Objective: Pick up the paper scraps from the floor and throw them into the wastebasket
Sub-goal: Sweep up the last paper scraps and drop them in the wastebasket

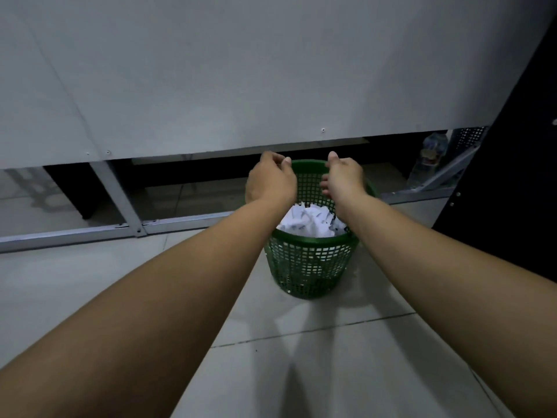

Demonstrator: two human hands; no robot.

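Note:
A green plastic mesh wastebasket (307,267) stands on the tiled floor, filled near its rim with crumpled white paper scraps (310,221). Both my arms reach out over it. My left hand (269,179) hovers above the basket's far left rim, fingers curled loosely with nothing visible in them. My right hand (343,176) hangs above the far right rim, fingers drooping apart and empty. No loose scraps show on the floor in view.
A grey panel wall (271,70) on a metal frame rises just behind the basket, with a dark gap under it. A plastic water bottle (429,158) stands at the back right beside a dark panel (512,176). Pale floor tiles (301,372) spread in front.

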